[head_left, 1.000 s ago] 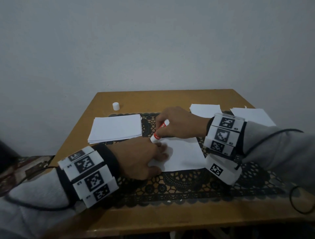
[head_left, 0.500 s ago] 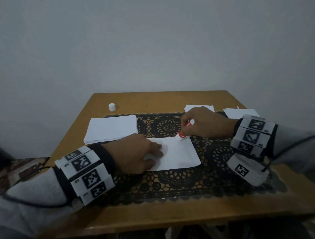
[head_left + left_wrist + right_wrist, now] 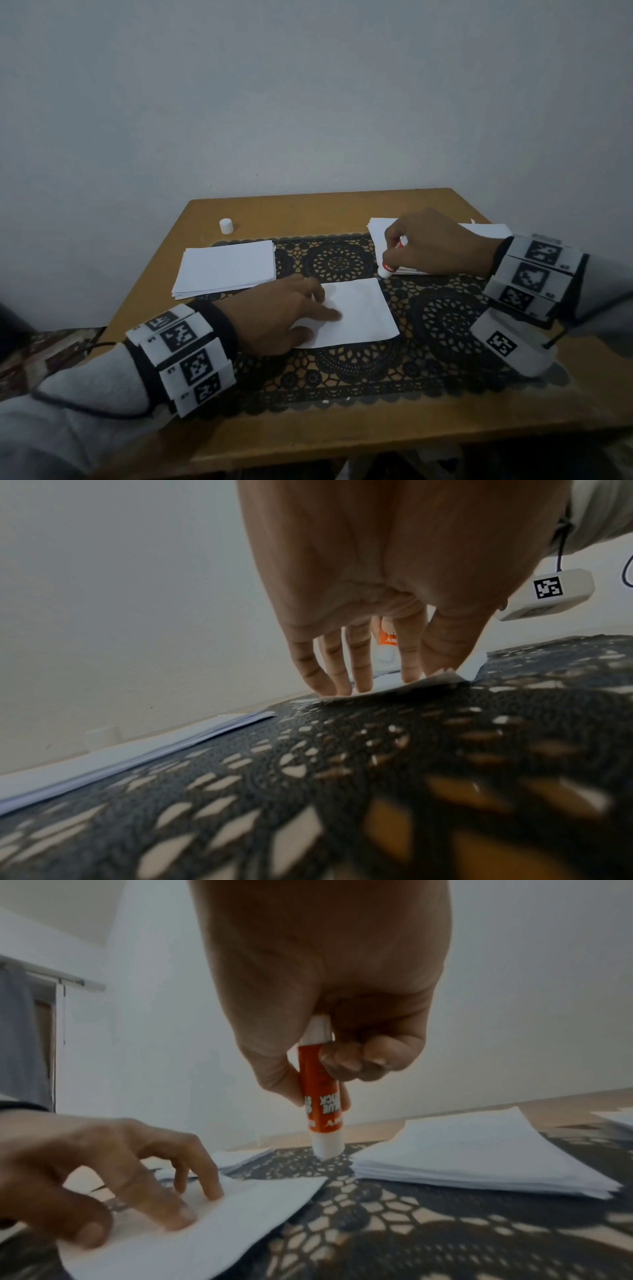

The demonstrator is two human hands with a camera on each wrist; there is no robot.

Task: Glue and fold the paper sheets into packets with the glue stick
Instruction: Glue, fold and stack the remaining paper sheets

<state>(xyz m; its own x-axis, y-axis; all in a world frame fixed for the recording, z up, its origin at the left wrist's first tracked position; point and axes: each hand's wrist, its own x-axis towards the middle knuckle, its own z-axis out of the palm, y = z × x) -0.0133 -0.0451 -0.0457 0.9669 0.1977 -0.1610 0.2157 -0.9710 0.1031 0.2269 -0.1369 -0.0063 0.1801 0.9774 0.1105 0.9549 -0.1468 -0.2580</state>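
Left hand [image 3: 284, 313], fingers spread and straight, presses the left edge of the sheet [image 3: 359, 313] at centre frame on the black lace mat [image 3: 442, 318]. Right hand [image 3: 428, 241], fingers curled, grips the glue stick [image 3: 392, 260] tip-down, at upper right of the sheet, just off its corner and beside the right stack [image 3: 380, 229]. Left stack [image 3: 226, 267] sits left of centre; white cap [image 3: 226, 226] stands on the table [image 3: 308, 212] behind it. Marker bands on both wrists.
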